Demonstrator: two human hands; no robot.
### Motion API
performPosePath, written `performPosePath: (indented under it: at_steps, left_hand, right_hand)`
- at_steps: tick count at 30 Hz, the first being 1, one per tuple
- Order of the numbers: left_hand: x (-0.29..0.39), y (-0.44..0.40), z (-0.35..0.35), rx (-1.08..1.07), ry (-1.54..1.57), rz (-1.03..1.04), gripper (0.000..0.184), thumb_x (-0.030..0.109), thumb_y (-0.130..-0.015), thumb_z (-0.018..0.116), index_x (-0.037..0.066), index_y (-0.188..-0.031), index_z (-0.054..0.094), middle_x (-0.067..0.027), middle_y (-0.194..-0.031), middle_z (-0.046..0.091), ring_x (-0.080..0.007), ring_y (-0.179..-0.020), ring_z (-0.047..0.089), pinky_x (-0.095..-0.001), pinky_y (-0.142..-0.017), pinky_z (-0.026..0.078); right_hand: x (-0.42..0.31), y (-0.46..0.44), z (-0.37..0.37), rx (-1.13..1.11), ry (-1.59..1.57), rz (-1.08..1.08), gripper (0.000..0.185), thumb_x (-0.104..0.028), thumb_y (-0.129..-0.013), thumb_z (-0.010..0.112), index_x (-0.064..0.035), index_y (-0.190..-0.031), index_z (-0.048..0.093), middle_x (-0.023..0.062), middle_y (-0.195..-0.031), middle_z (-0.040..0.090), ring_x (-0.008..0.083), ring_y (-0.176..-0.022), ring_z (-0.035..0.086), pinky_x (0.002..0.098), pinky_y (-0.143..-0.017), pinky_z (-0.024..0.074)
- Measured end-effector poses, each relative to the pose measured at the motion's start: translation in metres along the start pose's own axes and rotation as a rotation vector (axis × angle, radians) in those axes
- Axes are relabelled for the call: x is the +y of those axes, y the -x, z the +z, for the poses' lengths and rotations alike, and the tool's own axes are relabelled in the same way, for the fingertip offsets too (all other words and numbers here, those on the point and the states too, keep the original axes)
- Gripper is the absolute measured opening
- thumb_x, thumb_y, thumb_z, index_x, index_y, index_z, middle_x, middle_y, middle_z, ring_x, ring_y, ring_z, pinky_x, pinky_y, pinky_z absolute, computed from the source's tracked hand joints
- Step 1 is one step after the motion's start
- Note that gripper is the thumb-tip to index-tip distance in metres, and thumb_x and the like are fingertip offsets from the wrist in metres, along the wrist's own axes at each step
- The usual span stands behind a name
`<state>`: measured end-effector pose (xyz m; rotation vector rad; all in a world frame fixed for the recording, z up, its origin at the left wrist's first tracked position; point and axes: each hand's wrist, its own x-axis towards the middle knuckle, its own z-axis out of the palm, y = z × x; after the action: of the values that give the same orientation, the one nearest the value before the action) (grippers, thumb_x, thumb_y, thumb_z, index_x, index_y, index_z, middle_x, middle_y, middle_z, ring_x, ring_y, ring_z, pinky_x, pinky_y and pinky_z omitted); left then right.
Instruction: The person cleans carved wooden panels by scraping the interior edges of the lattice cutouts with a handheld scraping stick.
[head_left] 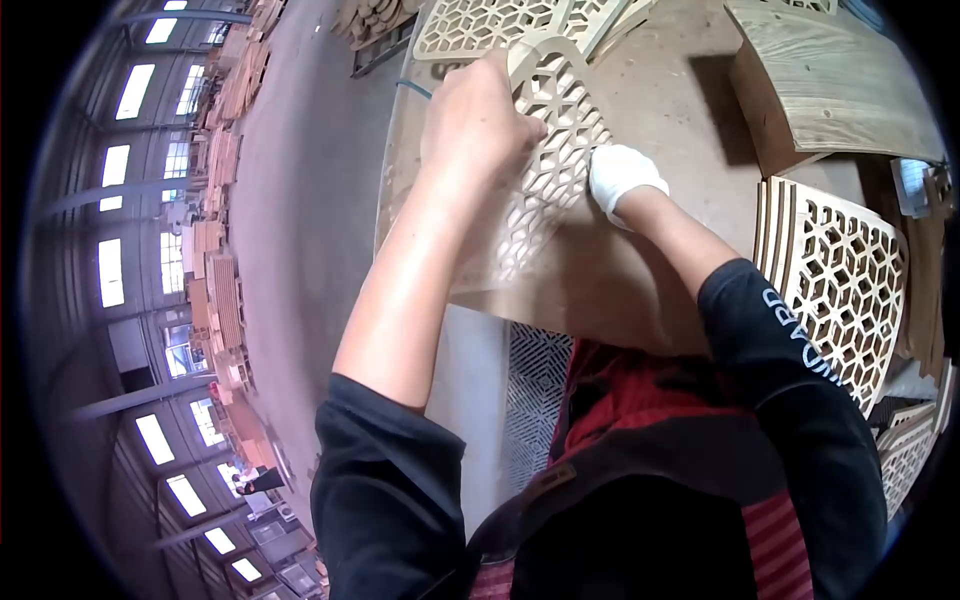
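Note:
My bare left hand (475, 125) is closed around the left edge of a pale wooden lattice panel (545, 48), its thumb lying over the near face. The panel has a rounded top and cut-out diamond shapes, and it is tilted over the table (600, 285). At the panel's right edge is my right hand (625, 182) in a white glove. Its fingers are folded and turned away from view, so what they grip is hidden. Behind the held panel, another lattice panel (470, 32) lies at the far end of the table.
Several lattice panels (845, 275) stand stacked on the right. Above them is a wooden board piece (850, 90) with a grained top. Stacked boards (225, 300) line the wall across the hall floor (310, 180), where a distant person (258, 482) is visible.

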<state>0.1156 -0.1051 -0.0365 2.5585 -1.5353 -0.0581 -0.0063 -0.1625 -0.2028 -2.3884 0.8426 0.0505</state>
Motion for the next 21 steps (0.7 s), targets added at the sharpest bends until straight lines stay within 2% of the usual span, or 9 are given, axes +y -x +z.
performPosePath:
  at_steps: [2, 4, 7, 8, 10, 12, 13, 16, 21]
  left_hand:
    - [0.001, -0.001, -0.002, -0.045, 0.013, -0.05, 0.039, 0.007, -0.063, 0.085, 0.0, -0.095, 0.064, -0.0139, -0.076, 0.069, -0.0244, -0.072, 0.069, -0.0365, -0.07, 0.052]
    - [-0.004, -0.002, -0.002, -0.024, 0.024, -0.017, 0.043, 0.011, -0.061, 0.086, 0.001, -0.096, 0.065, -0.0126, -0.078, 0.07, -0.0232, -0.073, 0.068, -0.0363, -0.07, 0.052]
    - [-0.007, -0.006, 0.0, -0.005, 0.011, 0.033, 0.048, 0.017, -0.058, 0.088, 0.002, -0.098, 0.065, -0.0116, -0.08, 0.07, -0.0216, -0.072, 0.067, -0.0349, -0.071, 0.051]
    - [-0.009, -0.009, -0.003, -0.063, 0.044, 0.017, 0.049, 0.02, -0.061, 0.083, 0.003, -0.104, 0.065, -0.0195, -0.093, 0.07, -0.034, -0.089, 0.068, -0.0411, -0.08, 0.053]
    - [-0.003, -0.01, -0.008, -0.089, 0.026, 0.011, 0.049, 0.019, -0.059, 0.085, 0.003, -0.101, 0.066, -0.0179, -0.089, 0.07, -0.0329, -0.086, 0.068, -0.0399, -0.078, 0.053]
    - [-0.007, -0.013, -0.005, -0.088, 0.078, 0.013, 0.047, 0.017, -0.058, 0.086, 0.003, -0.098, 0.067, -0.0156, -0.086, 0.071, -0.0297, -0.082, 0.069, -0.0376, -0.076, 0.053]
    - [-0.009, -0.015, -0.004, -0.113, 0.109, -0.031, 0.046, 0.015, -0.058, 0.086, 0.003, -0.098, 0.067, -0.0145, -0.085, 0.071, -0.0276, -0.08, 0.069, -0.0365, -0.075, 0.052]
    - [-0.001, -0.011, -0.007, -0.127, 0.194, -0.053, 0.041, 0.004, -0.062, 0.083, 0.002, -0.1, 0.067, -0.0117, -0.085, 0.072, -0.022, -0.076, 0.069, -0.0341, -0.073, 0.051]
    - [-0.004, -0.013, -0.004, -0.136, 0.194, -0.067, 0.043, 0.005, -0.063, 0.085, 0.002, -0.102, 0.066, -0.0122, -0.086, 0.072, -0.0218, -0.077, 0.068, -0.0344, -0.073, 0.051]
  right_hand:
    - [0.007, 0.007, 0.012, 0.082, 0.016, -0.048, 0.024, -0.012, -0.09, 0.045, 0.0007, -0.101, 0.064, 0.0255, -0.102, 0.066, 0.0385, -0.096, 0.065, 0.0445, -0.083, 0.0512]
    - [0.013, 0.024, 0.011, 0.041, -0.137, 0.154, 0.026, -0.019, -0.092, 0.047, -0.0013, -0.1, 0.065, 0.0263, -0.099, 0.066, 0.0409, -0.093, 0.064, 0.0457, -0.084, 0.0507]
    - [0.039, 0.059, 0.016, -0.148, -0.128, 0.234, 0.031, -0.025, -0.092, 0.05, -0.0011, -0.095, 0.07, 0.0261, -0.095, 0.066, 0.0415, -0.089, 0.065, 0.0469, -0.083, 0.0503]
    - [0.045, 0.067, 0.014, -0.135, -0.152, 0.199, 0.029, -0.023, -0.092, 0.05, -0.0016, -0.096, 0.069, 0.0257, -0.095, 0.066, 0.0415, -0.089, 0.065, 0.0469, -0.082, 0.0504]
    - [0.054, 0.077, 0.011, -0.131, -0.178, 0.19, 0.027, -0.02, -0.092, 0.05, -0.0023, -0.097, 0.069, 0.0252, -0.096, 0.067, 0.0412, -0.089, 0.065, 0.0468, -0.082, 0.0506]
    - [0.063, 0.069, 0.02, -0.174, -0.05, 0.034, 0.026, -0.02, -0.092, 0.049, -0.0008, -0.096, 0.067, 0.0253, -0.095, 0.067, 0.0409, -0.089, 0.065, 0.047, -0.08, 0.0508]
    - [0.055, 0.073, 0.01, -0.107, -0.263, 0.212, 0.026, -0.019, -0.092, 0.049, 0.0004, -0.094, 0.066, 0.0255, -0.094, 0.066, 0.0406, -0.087, 0.065, 0.0465, -0.078, 0.0515]
    - [0.048, 0.071, 0.006, -0.072, -0.274, 0.175, 0.026, -0.018, -0.092, 0.048, 0.0008, -0.093, 0.066, 0.0253, -0.092, 0.066, 0.0407, -0.085, 0.066, 0.0457, -0.076, 0.0521]
    - [0.042, 0.066, 0.013, -0.09, -0.174, 0.107, 0.024, -0.014, -0.09, 0.047, 0.0001, -0.093, 0.066, 0.0225, -0.088, 0.067, 0.0384, -0.084, 0.067, 0.0447, -0.074, 0.0533]
